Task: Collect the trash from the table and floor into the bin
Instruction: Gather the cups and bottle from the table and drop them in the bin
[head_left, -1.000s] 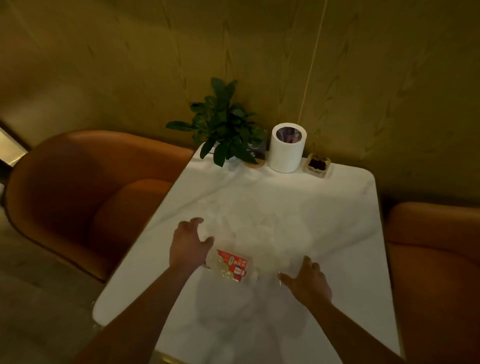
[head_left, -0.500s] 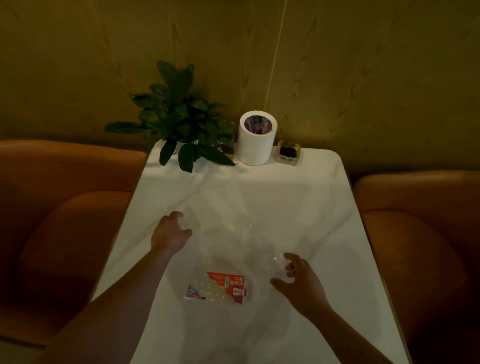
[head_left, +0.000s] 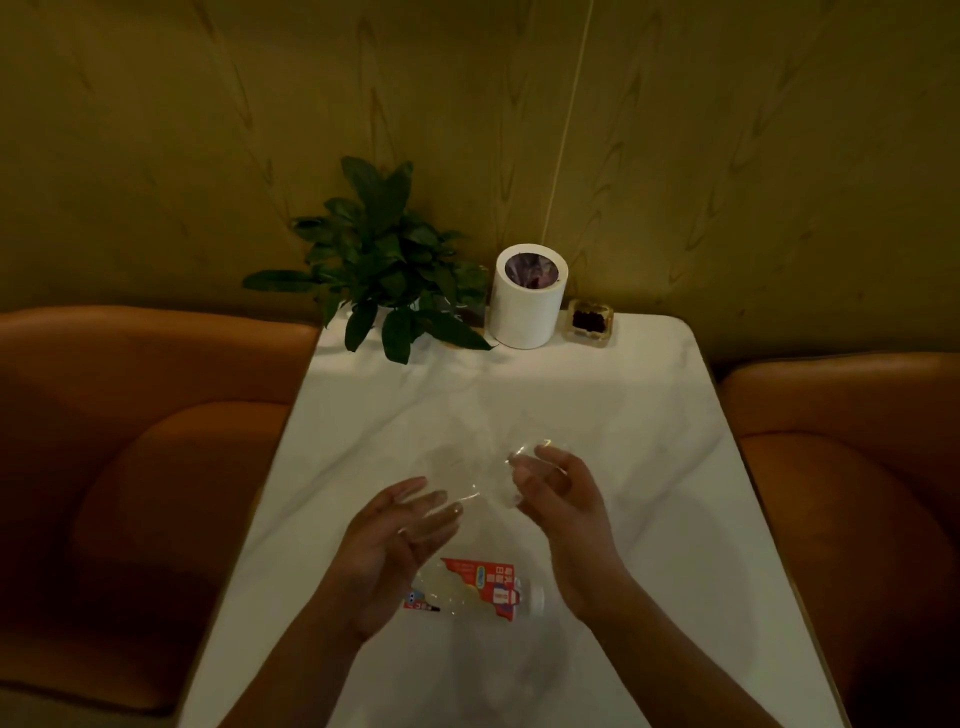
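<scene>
Clear plastic piece (head_left: 491, 486): transparent and hard to trace, seen mainly as glints. It is above the middle of the table (head_left: 649, 467), between the two hands. I cannot tell whether it touches the tabletop.

Right hand (head_left: 566, 514): fingers curled, fingertips and thumb pinching the right-hand edge of the clear plastic piece, palm turned inward toward the other hand.

Left hand (head_left: 395, 545): fingers straight and close together, palm facing the right hand. The left end of the plastic lies across its fingertips. No curl round it.

Plastic bottle (head_left: 467, 592): lies on its side on the table, nearer the person than the clear piece and between the two wrists. Its torn red label faces up and its white cap points right. The heel of the left hand overlaps its left end in view; I cannot tell whether they touch. The right wrist is just beside the cap.

Bin (head_left: 522, 312): a white cylinder, upright at the far edge of the table against the wall (head_left: 208, 130), with a thin liner showing in its mouth. It is well apart from both hands.

Potted plant (head_left: 384, 270): just left of the bin, with leaves hanging over the tabletop.
Small dish (head_left: 589, 321): just right of the bin, holding something dark.

An orange seat (head_left: 130, 467) flanks the table on the left, and a second orange seat (head_left: 857, 467) on the right. The light is dim.
</scene>
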